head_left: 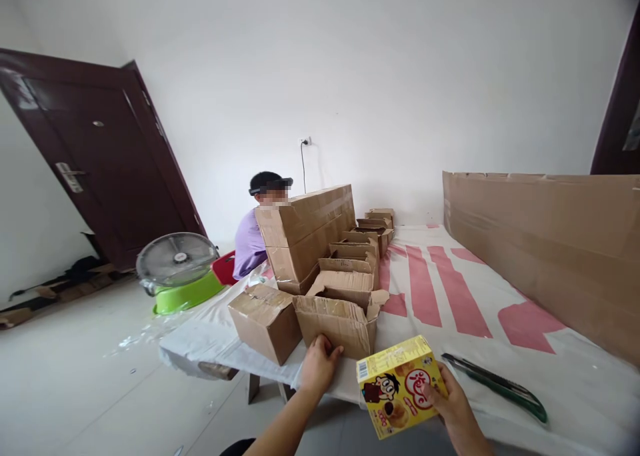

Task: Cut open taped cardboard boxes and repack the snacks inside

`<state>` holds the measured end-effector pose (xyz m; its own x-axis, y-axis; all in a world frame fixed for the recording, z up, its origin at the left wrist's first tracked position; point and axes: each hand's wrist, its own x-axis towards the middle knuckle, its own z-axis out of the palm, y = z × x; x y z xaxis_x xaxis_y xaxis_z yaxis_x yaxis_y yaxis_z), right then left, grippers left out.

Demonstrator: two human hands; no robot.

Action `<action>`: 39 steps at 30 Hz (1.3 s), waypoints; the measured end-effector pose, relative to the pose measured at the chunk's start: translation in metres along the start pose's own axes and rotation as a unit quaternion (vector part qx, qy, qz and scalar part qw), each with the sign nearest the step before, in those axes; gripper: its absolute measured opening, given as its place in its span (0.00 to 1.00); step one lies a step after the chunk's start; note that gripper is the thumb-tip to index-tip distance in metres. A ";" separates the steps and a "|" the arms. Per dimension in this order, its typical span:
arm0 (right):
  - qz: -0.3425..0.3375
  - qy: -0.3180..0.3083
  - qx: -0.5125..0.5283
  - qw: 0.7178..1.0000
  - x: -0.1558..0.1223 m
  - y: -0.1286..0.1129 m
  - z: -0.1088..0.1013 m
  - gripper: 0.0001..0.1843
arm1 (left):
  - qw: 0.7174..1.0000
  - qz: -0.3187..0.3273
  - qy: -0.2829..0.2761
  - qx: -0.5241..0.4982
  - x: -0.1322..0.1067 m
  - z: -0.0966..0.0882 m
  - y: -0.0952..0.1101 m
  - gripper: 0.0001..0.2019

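My right hand [447, 403] grips a yellow snack box [403, 386] by its right end, thumb on the front. Cartoon figure and red-and-white lettering show on the box, which is tilted over the near table edge. My left hand [320, 363] rests against the lower front of an open cardboard box [333, 323], thumb and fingers apart. That box has its flaps up; its inside is mostly hidden. To the right of the snack box lies a green-handled utility knife [497, 383] on the table covering.
A closed carton [265, 316] sits at the table's left edge. Behind it are stacked long cartons [313, 233] and a row of open boxes [353, 249]. A tall cardboard panel [545, 243] stands right. A person in purple [247, 243] sits beyond, near a fan [180, 259].
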<state>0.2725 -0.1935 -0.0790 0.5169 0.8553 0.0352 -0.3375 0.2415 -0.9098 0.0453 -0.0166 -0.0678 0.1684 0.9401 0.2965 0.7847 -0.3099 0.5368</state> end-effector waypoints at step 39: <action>-0.081 -0.080 -0.163 0.980 -0.004 0.023 -0.006 0.31 | 1.000 0.012 -0.019 -0.018 -0.009 -0.001 -0.002 0.13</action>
<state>0.2677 -0.1940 -0.1025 0.4042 0.8849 0.2313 0.0221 0.2433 -0.9697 0.0420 -0.0243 -0.0710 0.2101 0.9366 0.2803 0.7581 -0.3371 0.5583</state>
